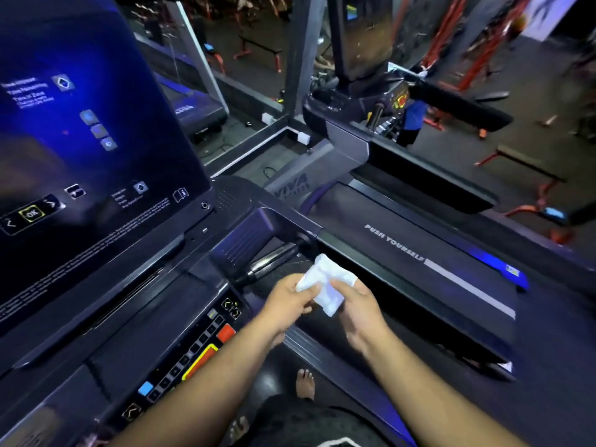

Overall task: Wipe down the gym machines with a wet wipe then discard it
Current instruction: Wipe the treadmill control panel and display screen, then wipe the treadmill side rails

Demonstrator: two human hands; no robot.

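Head view: at six o'clock, the left hand (288, 298) and right hand (358, 306) each pinch the folded white wet wipe (325, 283) in a closed grip, probably refolding it, above the dark treadmill console (180, 304).

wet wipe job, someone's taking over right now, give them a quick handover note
Left hand: pinches the left edge of the wet wipe.
Right hand: grips its right side; the wipe is folded and held in the air between both hands.
Where: above the gap beside the treadmill console, near the black handlebar.
Done: cannot tell which surfaces are wiped.
Left: wipe the console, handlebar and the neighbouring treadmill, then discard the wipe; no bin in view.
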